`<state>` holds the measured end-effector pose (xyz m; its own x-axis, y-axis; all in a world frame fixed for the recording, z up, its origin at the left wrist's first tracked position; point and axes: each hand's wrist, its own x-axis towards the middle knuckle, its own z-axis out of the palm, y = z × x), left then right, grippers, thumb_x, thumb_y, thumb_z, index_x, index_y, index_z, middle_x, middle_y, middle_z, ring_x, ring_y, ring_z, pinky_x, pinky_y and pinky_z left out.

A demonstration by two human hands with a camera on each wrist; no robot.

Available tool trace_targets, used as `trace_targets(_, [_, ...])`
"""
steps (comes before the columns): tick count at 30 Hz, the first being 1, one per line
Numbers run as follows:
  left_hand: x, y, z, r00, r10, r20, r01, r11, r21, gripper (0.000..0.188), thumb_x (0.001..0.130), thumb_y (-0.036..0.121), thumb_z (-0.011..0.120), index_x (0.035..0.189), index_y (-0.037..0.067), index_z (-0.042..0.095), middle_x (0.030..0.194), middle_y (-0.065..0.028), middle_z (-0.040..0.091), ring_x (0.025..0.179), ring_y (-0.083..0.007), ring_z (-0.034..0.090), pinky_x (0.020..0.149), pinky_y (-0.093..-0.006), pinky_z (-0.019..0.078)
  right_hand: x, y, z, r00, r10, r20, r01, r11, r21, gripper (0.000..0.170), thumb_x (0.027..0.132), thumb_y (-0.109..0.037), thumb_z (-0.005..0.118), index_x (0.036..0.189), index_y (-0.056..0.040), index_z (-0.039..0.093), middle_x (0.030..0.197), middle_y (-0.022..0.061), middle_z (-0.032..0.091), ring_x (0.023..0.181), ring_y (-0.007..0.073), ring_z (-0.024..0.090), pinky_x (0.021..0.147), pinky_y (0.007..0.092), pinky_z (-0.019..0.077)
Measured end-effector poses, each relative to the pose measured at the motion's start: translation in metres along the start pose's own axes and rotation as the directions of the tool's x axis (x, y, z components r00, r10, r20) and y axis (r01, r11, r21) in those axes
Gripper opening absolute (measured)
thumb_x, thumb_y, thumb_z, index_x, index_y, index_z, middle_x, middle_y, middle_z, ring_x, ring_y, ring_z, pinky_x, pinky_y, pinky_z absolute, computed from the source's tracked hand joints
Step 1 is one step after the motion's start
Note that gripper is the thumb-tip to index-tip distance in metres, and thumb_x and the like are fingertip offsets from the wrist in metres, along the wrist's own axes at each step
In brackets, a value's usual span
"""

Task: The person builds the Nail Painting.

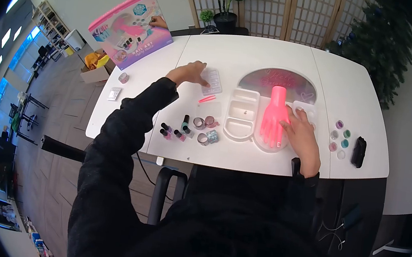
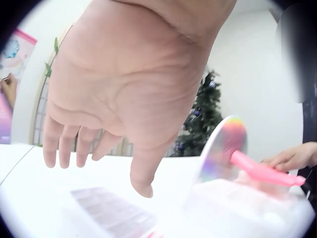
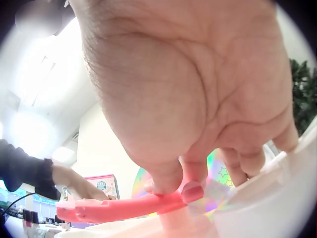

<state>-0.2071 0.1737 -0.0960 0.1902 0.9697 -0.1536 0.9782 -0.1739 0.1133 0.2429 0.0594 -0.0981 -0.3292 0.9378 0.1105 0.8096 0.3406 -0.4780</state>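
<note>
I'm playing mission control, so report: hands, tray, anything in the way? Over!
Left hand near clear tray, holding nothing. Right hand touching pink model hand. Tray flat on table. Pink tweezers nearby, seemingly not blocking.

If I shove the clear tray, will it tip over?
Probably not: the clear tray looks low and flat on the table, so it might slide instead. It's likely light and a little bendy, since it looks like thin, see-through plastic.

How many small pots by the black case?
6, in two columns left of the black case. Left column, far to near: purple pot, pink pot, pale pink pot. Right column: green pot, teal pot, whitish pot. None looks hidden.
</note>
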Motion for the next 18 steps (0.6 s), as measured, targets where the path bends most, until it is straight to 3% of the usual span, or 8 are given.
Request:
trace_targets(3, [0.005, 0.002, 0.0, 0.998, 0.036, 0.06, -0.032, 0.996, -0.078, 0.104, 0.075, 0.045, 0.095, 0.153, -0.006, 0.051, 0.145, -0.0306, 0.058, 0.137, -0.0425, 0.057, 0.117, -0.0432, 0.0452, 0.0, -0.002, 0.0, 1.0, 0.006, -0.01, -0.006, 1.0, -0.031, 0.053, 0.108, -0.035, 0.06, 0.158, -0.0182, 0.054, 0.157, 0.0236, 0.049, 0.144, 0.039, 0.053, 0.117, 0.074, 0.0293])
trace_targets(5, [0.004, 0.005, 0.005, 0.992, 0.053, 0.112, -0.042, 0.994, -0.098, 0.108, 0.073, 0.041, 0.098, 0.157, -0.005, 0.047, 0.146, -0.0299, 0.057, 0.137, -0.0414, 0.057, 0.12, -0.0415, 0.0433, -0.003, -0.005, -0.008, 1.0, -0.007, 0.023, 0.007, 1.0, 0.0, 0.052, 0.108, -0.033, 0.06, 0.156, -0.0138, 0.055, 0.156, 0.03, 0.049, 0.144, 0.0452, 0.051, 0.118, 0.0599, 0.035])
trace_targets(7, [-0.001, 0.006, 0.008, 0.994, 0.106, -0.014, -0.107, 0.977, -0.184, 0.113, 0.07, 0.033, 0.1, 0.161, -0.001, 0.043, 0.143, -0.0278, 0.056, 0.134, -0.0427, 0.057, 0.118, -0.0424, 0.0447, -0.004, -0.007, -0.012, 0.999, 0.002, 0.032, -0.002, 1.0, 0.01, 0.052, 0.108, -0.033, 0.061, 0.156, -0.0136, 0.055, 0.157, 0.0303, 0.049, 0.143, 0.0455, 0.053, 0.118, 0.0572, 0.0361])
trace_targets(11, [-0.007, 0.022, 0.01, 1.0, -0.003, 0.0, 0.003, 0.99, -0.14, 0.109, 0.072, 0.029, 0.099, 0.162, 0.003, 0.043, 0.146, -0.0256, 0.051, 0.135, -0.044, 0.055, 0.117, -0.0435, 0.0464, -0.001, -0.001, -0.007, 0.999, -0.032, 0.007, 0.032, 0.999, -0.01, 0.053, 0.108, -0.033, 0.061, 0.156, -0.0135, 0.056, 0.157, 0.0309, 0.048, 0.138, 0.0466, 0.057, 0.118, 0.0509, 0.0385])
trace_targets(14, [-0.001, 0.019, 0.011, 0.998, -0.046, -0.039, 0.04, 0.986, -0.159, 0.103, 0.076, 0.022, 0.096, 0.164, 0.01, 0.043, 0.143, -0.0229, 0.05, 0.134, -0.0449, 0.053, 0.118, -0.0442, 0.0453, 0.0, -0.002, -0.008, 1.0, 0.0, 0.025, -0.001, 0.999, 0.04, 0.052, 0.108, -0.034, 0.061, 0.156, -0.0129, 0.056, 0.156, 0.0311, 0.049, 0.139, 0.0469, 0.056, 0.118, 0.0509, 0.0387])
trace_targets(15, [0.002, 0.013, 0.01, 0.993, -0.015, -0.115, -0.008, 0.981, -0.196, 0.097, 0.077, 0.016, 0.095, 0.161, 0.011, 0.047, 0.139, -0.0211, 0.052, 0.13, -0.0423, 0.056, 0.114, -0.0438, 0.0486, 0.002, 0.001, -0.004, 1.0, 0.0, 0.018, -0.001, 0.999, 0.037, 0.052, 0.108, -0.034, 0.061, 0.156, -0.0129, 0.056, 0.156, 0.0311, 0.049, 0.139, 0.0469, 0.056, 0.118, 0.0509, 0.0387])
trace_targets(17, [0.008, 0.009, -0.003, 0.974, -0.019, -0.225, -0.055, 0.946, -0.319, 0.083, 0.079, 0.005, 0.09, 0.154, 0.012, 0.056, 0.129, -0.017, 0.055, 0.118, -0.0359, 0.062, 0.105, -0.0419, 0.0554, 0.005, 0.008, 0.002, 1.0, -0.014, 0.018, 0.014, 0.999, 0.035, 0.055, 0.108, -0.037, 0.061, 0.157, -0.0155, 0.054, 0.156, 0.0287, 0.049, 0.142, 0.0448, 0.053, 0.116, 0.0722, 0.0313])
trace_targets(18, [0.01, 0.006, -0.008, 0.966, -0.057, -0.253, -0.053, 0.912, -0.408, 0.076, 0.079, -0.001, 0.087, 0.15, 0.013, 0.061, 0.124, -0.0148, 0.056, 0.111, -0.0321, 0.065, 0.098, -0.0404, 0.059, 0.004, 0.012, 0.004, 1.0, -0.006, 0.019, 0.006, 0.999, 0.036, 0.055, 0.108, -0.037, 0.061, 0.157, -0.0155, 0.054, 0.156, 0.0287, 0.049, 0.142, 0.0448, 0.053, 0.116, 0.0722, 0.0313])
